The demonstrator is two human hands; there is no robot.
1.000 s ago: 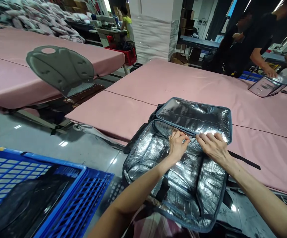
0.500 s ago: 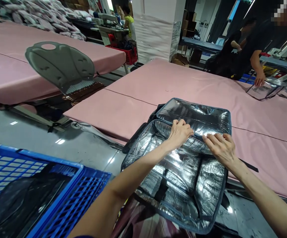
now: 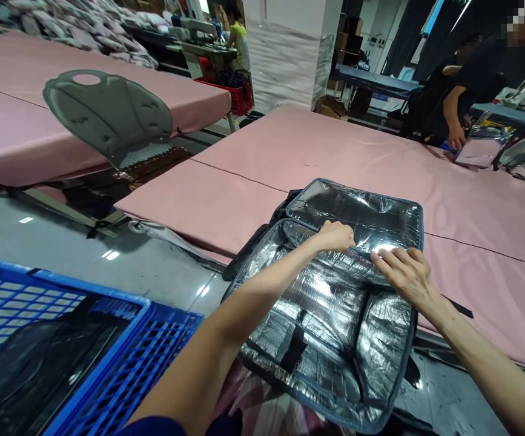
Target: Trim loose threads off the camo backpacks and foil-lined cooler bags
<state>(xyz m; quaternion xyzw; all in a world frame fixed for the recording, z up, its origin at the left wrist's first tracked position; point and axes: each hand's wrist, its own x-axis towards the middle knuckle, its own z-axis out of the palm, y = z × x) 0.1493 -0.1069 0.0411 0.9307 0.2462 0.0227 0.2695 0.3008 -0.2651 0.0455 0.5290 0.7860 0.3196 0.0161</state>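
Observation:
An insulated bag (image 3: 321,284) with a shiny silver lining and dark blue edging lies opened at the near edge of the pink table. Its lid (image 3: 371,212) is folded back flat on the far side. My left hand (image 3: 336,235) is closed on the bag's edge by the lid hinge, its fingertips partly hidden. A little to the right, my right hand (image 3: 402,271) grips the same edge with thumb and curled fingers. A black strap (image 3: 295,350) lies inside the bag, whose near side leans toward my lap.
Blue plastic crates (image 3: 153,357) stand at lower left, one with a black bag (image 3: 39,363) in it. A grey chair back (image 3: 108,115) rises between the pink tables (image 3: 244,200). Across the table a co-worker's hand (image 3: 456,138) holds another silver-lined bag (image 3: 480,150).
My left hand has rolled so its fingers are tucked more tightly at the edge. My right hand stays put. The co-worker's hand and bag have shifted and turned.

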